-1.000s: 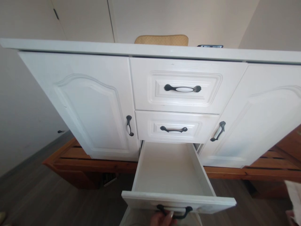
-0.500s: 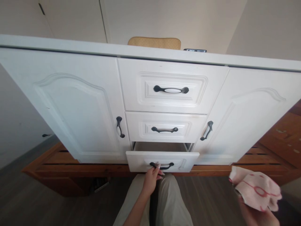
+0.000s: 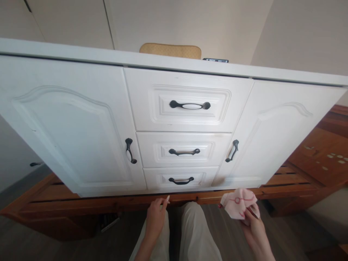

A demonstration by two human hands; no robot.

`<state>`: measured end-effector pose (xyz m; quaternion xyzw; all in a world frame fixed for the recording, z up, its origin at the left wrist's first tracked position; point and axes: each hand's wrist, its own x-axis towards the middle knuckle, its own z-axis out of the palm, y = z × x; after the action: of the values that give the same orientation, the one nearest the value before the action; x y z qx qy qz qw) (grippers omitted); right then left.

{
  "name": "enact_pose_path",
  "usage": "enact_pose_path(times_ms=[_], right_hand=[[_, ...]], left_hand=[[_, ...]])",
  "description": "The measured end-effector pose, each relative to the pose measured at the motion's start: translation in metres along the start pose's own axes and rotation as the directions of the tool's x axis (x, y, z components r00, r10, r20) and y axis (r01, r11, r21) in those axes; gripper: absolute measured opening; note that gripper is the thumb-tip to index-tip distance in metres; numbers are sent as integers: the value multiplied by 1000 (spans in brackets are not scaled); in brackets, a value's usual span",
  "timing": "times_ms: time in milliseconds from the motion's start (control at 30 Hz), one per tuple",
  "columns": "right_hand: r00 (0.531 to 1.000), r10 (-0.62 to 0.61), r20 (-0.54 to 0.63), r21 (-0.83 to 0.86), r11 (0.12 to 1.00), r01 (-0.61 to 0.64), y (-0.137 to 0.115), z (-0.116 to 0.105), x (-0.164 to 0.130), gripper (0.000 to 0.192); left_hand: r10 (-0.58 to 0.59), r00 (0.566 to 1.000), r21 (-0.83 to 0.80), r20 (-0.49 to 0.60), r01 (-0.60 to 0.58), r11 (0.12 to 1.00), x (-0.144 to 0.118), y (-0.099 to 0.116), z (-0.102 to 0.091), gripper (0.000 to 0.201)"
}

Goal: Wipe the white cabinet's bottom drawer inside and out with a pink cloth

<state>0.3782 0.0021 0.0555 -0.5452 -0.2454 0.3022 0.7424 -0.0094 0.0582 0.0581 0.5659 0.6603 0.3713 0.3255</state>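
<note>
My right hand (image 3: 252,226) grips a crumpled pink cloth (image 3: 240,203) with red lines and a small red ring on it. The cloth is held up below the right cabinet door (image 3: 272,134). Above my left knee, my left hand (image 3: 156,219) is open and holds nothing, its fingers loosely stretched. It is just below the bottom drawer (image 3: 160,179), apart from that drawer's dark handle (image 3: 181,181). The bottom drawer is closed, flush with the middle drawer (image 3: 157,150) and the top drawer (image 3: 141,98) over it.
The white cabinet rests on a slatted wooden base (image 3: 65,206) whose edge runs before my knees. A left door (image 3: 65,141) flanks the drawers. On the cabinet top are a phone-like device (image 3: 216,60) and a tan padded object (image 3: 170,50).
The bottom drawer has gone from partly pulled out to closed. My left hand has let go of its handle and drawn back. My right hand has moved left with the cloth.
</note>
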Motion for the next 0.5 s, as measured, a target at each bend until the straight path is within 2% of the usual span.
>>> enact_pose_path(times_ms=[67,100,167,233,267,333,400,467,500], right_hand=[[988,139,-68,71,988,-134,5,33,7,59],[981,152,-120,85,986,-143,7,53,11,64],[968,4,-252,3,1000,-4,13,98,17,66],[923,-226,-313,-173,969,179,16,142,17,58],[904,-279,-324,-207,953,220,16,161,15,54],[869,-375,-323,-252,919,303,14,188,7,48],[843,-457,-286,-263,883,390,12,204,-6,46],[823,-532,-198,-268,837,477,14,215,-24,48],[824,-557,-109,-267,815,515,18,221,-35,52]], left_hand=[[52,997,91,-65,-46,995,-15,-25,-11,44],[63,993,152,-104,-46,987,-21,-38,-14,42],[66,983,273,-170,-17,962,-30,-64,-17,41],[46,978,353,-204,29,935,-36,-85,-14,44],[43,976,376,-215,42,926,-39,-93,-10,47],[40,973,397,-226,54,916,-43,-104,-1,55],[51,975,404,-216,42,914,-45,-111,9,62],[60,981,417,-184,23,909,-44,-112,15,65],[58,985,428,-164,18,904,-43,-110,17,65]])
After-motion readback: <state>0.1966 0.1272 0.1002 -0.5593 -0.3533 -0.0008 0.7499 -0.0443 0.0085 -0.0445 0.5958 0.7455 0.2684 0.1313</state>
